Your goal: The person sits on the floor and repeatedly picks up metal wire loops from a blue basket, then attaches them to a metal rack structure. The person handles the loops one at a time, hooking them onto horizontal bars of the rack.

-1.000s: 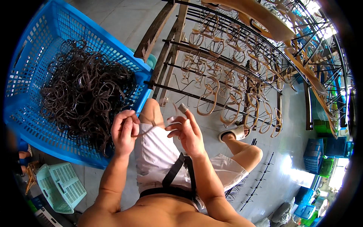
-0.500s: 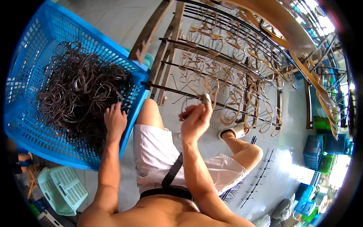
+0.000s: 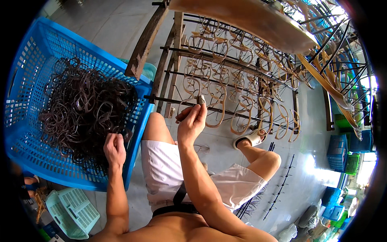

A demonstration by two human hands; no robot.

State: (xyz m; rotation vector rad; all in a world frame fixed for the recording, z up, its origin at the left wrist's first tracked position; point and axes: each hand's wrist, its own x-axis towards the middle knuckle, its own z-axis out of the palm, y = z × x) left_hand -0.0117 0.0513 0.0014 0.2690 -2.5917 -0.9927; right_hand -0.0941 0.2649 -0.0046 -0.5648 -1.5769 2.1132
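Dark brown glossy loops [image 3: 86,107] lie in a tangled pile inside a large blue plastic basket [image 3: 80,182] on my left. My left hand [image 3: 115,150] is closed over the basket's near right part, by the pile's lower edge; whatever its fingers grip is hidden. In front of me stands a rack with black rods, where tan curved loops [image 3: 217,109] hang in rows. My right hand [image 3: 191,126] is raised at the rack's lowest front rod, its fingers pinched together. A pale wrap [image 3: 201,99] covers one fingertip. What this hand pinches cannot be made out.
The rack has wooden posts [image 3: 147,44] beside the blue basket. A broad tan curved piece [image 3: 246,22] spans its top. A pale green basket [image 3: 72,209] is at lower left. Hooked black rods [image 3: 279,189] lie on the floor to the right, with blue crates [image 3: 337,149] beyond.
My left hand has drawn back toward me from the pile and its fingers have curled in. My right hand has shifted left along the front rod. The view has turned slightly.
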